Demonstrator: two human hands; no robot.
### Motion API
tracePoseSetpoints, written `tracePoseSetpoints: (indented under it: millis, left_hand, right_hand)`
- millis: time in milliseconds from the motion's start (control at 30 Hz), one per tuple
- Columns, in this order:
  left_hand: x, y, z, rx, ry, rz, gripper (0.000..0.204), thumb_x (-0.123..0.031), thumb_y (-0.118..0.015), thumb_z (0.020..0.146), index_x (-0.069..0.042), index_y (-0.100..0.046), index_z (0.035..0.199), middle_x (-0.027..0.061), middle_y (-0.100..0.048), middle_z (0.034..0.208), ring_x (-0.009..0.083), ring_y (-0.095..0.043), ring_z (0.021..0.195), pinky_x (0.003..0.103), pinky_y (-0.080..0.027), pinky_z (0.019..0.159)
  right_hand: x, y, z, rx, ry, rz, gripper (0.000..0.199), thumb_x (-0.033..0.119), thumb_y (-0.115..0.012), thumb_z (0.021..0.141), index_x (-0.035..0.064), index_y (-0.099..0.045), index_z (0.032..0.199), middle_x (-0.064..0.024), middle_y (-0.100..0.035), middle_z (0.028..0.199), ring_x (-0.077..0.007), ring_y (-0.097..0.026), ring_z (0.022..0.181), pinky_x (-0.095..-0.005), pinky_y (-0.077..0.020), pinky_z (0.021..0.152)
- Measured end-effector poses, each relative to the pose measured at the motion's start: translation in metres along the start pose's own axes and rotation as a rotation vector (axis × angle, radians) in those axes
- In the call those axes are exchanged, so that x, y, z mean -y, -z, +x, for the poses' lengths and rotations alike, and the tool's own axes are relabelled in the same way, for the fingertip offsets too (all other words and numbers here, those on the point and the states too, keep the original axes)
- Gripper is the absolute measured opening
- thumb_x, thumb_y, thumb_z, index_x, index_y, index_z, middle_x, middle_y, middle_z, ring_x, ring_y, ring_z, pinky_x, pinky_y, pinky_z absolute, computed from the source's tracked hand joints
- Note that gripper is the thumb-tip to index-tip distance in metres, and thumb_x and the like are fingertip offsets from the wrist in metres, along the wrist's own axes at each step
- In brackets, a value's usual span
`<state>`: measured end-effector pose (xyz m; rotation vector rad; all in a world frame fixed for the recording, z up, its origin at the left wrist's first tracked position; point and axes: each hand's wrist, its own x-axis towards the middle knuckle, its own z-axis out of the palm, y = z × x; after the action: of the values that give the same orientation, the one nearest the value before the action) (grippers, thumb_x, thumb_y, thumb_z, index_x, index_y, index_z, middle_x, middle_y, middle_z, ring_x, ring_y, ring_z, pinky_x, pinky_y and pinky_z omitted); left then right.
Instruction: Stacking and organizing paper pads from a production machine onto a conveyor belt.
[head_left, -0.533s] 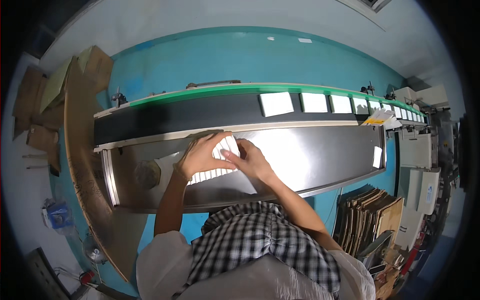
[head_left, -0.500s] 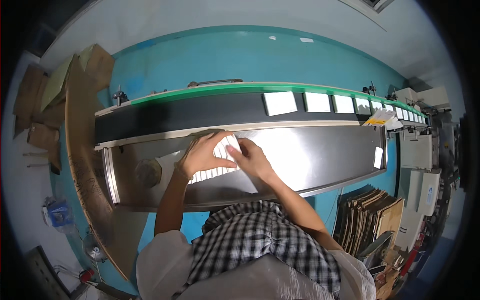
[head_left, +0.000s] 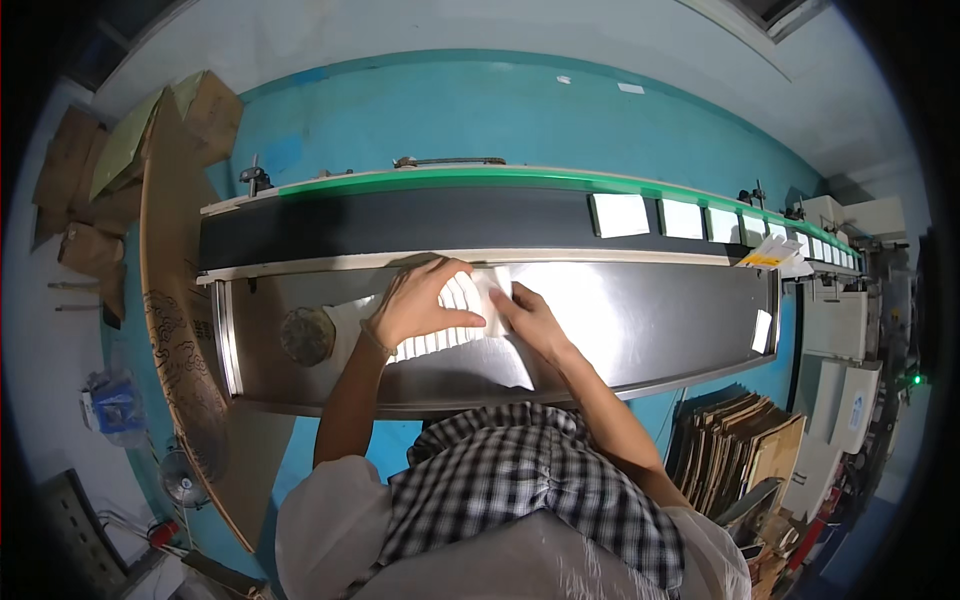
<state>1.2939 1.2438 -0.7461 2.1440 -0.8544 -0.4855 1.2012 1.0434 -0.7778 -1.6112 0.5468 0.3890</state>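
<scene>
A row of thin white flat packets [head_left: 425,343] stands on edge, packed side by side, on the steel tray table [head_left: 660,320]. My left hand [head_left: 415,302] curves round the right end of the row, its thumb on the near side and its fingers on the far side. Just right of that end, my right hand [head_left: 532,316] pinches a white flat packet [head_left: 493,300] between thumb and fingers. Part of this packet lies behind my fingers. A roundish, dull metal-looking block [head_left: 307,336] sits at the row's left end.
Beyond the table runs a dark conveyor belt [head_left: 400,232] with a green rail, carrying several white square packets [head_left: 621,215] on its right half. A yellow and white paper bundle [head_left: 775,254] sticks out at right. Cardboard [head_left: 180,320] stands at left; stacked cardboard sheets [head_left: 735,430] stand at lower right.
The packets on the belt have moved right. My right hand has shifted slightly right, and a white packet now shows apart from the row's end. My left hand stays round the row.
</scene>
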Motion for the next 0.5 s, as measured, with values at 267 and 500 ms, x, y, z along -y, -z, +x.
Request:
tracePoseSetpoints:
  millis: [267, 500]
  left_hand:
    - [-0.003, 0.001, 0.002, 0.024, 0.073, 0.0, 0.075, -0.053, -0.085, 0.067, -0.006, -0.06, 0.119, 0.0181, -0.067, 0.112, 0.0378, -0.065, 0.104, 0.042, -0.052, 0.088]
    - [0.001, 0.011, -0.011, 0.019, -0.048, 0.031, 0.082, -0.049, -0.087, 0.066, -0.005, -0.057, 0.129, 0.0196, -0.064, 0.124, 0.0386, -0.063, 0.112, 0.044, -0.05, 0.096]
  right_hand:
    - [0.021, 0.021, 0.03, -0.202, 0.037, 0.589, 0.035, 0.037, -0.062, 0.1, 0.0022, -0.056, 0.099, -0.007, -0.064, 0.09, -0.0162, -0.063, 0.077, -0.0293, -0.0519, 0.07]
    - [-0.003, -0.027, -0.004, 0.036, 0.271, -0.115, 0.047, 0.041, -0.062, 0.098, -0.0036, -0.063, 0.114, -0.0117, -0.068, 0.093, -0.0183, -0.063, 0.081, -0.0315, -0.0506, 0.073]
